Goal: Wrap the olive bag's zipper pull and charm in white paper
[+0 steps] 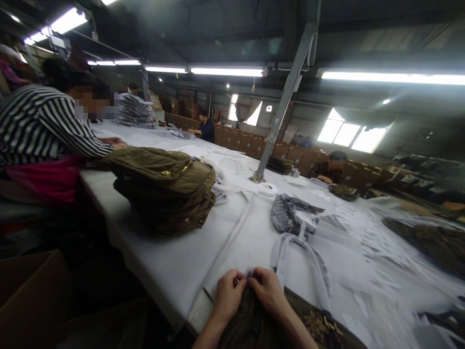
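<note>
My left hand and my right hand meet at the near edge of the white table. Both are closed in a pinch on a small white piece at the top of a dark olive bag that lies under my wrists. A grey-white strap loop runs from beside my right hand out across the table.
A stack of olive bags lies to the left, by a person in a striped top. A dark patterned cloth, a slanted metal post and scattered white scraps lie farther off. Other workers sit beyond.
</note>
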